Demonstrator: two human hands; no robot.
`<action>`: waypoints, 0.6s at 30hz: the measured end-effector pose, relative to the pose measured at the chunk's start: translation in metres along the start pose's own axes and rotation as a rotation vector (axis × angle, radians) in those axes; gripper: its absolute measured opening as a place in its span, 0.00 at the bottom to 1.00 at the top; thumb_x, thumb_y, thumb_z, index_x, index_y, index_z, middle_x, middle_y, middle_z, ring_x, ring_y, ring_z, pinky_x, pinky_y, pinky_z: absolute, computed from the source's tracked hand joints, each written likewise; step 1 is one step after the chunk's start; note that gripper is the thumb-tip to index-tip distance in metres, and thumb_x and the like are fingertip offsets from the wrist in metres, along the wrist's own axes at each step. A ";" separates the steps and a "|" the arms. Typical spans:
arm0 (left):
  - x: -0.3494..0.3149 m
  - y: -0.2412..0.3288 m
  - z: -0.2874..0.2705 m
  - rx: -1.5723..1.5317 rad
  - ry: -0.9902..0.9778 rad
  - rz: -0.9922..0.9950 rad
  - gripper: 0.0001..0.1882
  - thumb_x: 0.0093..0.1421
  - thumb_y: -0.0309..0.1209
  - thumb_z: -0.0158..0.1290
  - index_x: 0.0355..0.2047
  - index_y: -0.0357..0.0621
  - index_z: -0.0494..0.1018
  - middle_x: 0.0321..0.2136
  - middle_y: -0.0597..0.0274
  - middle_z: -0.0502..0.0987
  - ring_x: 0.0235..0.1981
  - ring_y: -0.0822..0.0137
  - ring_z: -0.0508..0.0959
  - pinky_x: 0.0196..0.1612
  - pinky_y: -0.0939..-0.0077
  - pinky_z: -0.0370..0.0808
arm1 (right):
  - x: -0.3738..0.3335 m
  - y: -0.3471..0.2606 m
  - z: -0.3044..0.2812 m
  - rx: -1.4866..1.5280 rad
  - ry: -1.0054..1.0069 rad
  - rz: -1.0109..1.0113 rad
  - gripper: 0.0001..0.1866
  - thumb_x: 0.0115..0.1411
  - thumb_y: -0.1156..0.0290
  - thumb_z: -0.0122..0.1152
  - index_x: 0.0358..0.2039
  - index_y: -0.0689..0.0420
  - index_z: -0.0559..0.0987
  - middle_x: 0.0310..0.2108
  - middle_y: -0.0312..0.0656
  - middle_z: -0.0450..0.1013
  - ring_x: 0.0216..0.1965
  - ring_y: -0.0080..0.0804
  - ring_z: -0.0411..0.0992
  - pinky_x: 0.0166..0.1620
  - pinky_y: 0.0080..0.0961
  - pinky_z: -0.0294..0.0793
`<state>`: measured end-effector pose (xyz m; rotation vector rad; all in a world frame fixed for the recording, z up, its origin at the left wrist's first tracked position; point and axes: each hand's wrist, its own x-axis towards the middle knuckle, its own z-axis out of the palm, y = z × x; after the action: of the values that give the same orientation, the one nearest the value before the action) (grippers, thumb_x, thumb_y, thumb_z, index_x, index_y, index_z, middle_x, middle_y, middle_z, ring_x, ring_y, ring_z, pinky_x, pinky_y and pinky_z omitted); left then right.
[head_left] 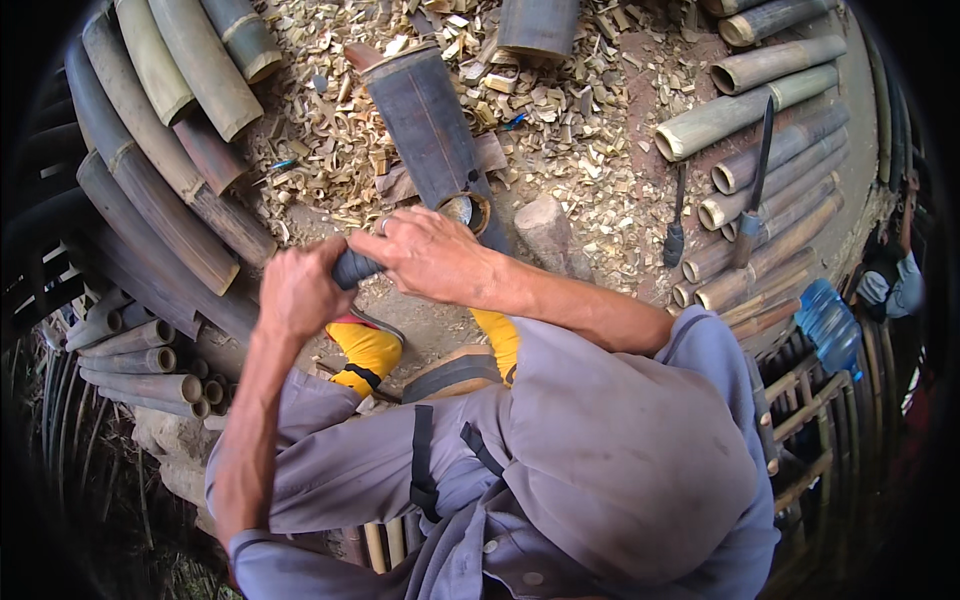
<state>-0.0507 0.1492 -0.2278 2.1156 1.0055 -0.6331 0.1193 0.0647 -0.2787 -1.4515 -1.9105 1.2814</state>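
Note:
My left hand (300,290) is closed around one end of a dark, wrapped tool handle (356,268). At the handle's other end, my right hand (430,255) is closed, its fingers curled over it. The blade or head of this tool is hidden behind my right hand. Just beyond that hand lies a dark bamboo tube (420,115), its near open end (480,212) close to my knuckles. A pale, shiny patch shows within that end; what it is I cannot make out. A reddish-brown piece (362,56) shows at the tube's far end.
Pale shavings (330,150) cover the ground ahead. Cut bamboo tubes (150,200) line the left; more tubes (745,110) lie at right, with a long knife (755,190) and another dark-handled tool (677,225). A stone (550,232) sits beside the worked tube. A blue water jug (828,325) stands farther right.

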 end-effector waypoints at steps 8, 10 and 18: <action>0.065 0.029 -0.062 0.365 0.030 0.296 0.06 0.39 0.28 0.56 0.22 0.46 0.74 0.17 0.57 0.76 0.19 0.57 0.78 0.25 0.62 0.75 | -0.002 0.012 -0.024 0.127 0.327 0.000 0.14 0.46 0.77 0.58 0.36 0.62 0.73 0.24 0.49 0.73 0.30 0.47 0.76 0.35 0.39 0.78; 0.023 0.008 -0.005 0.138 0.181 0.144 0.09 0.42 0.32 0.57 0.26 0.47 0.76 0.17 0.56 0.77 0.19 0.57 0.78 0.27 0.63 0.76 | 0.000 0.012 -0.016 0.112 -0.039 0.102 0.11 0.45 0.77 0.57 0.33 0.63 0.75 0.23 0.48 0.74 0.28 0.47 0.77 0.32 0.41 0.79; -0.045 0.025 0.060 -0.404 0.145 -0.391 0.19 0.39 0.31 0.62 0.35 0.40 0.78 0.21 0.54 0.79 0.22 0.62 0.81 0.32 0.67 0.79 | 0.008 0.000 -0.016 0.012 -0.383 -0.167 0.14 0.47 0.77 0.55 0.37 0.58 0.77 0.21 0.48 0.74 0.25 0.48 0.75 0.28 0.42 0.75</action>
<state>-0.0642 0.0712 -0.2259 1.6403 1.5096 -0.4158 0.1283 0.0780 -0.2724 -1.0693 -2.2037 1.5716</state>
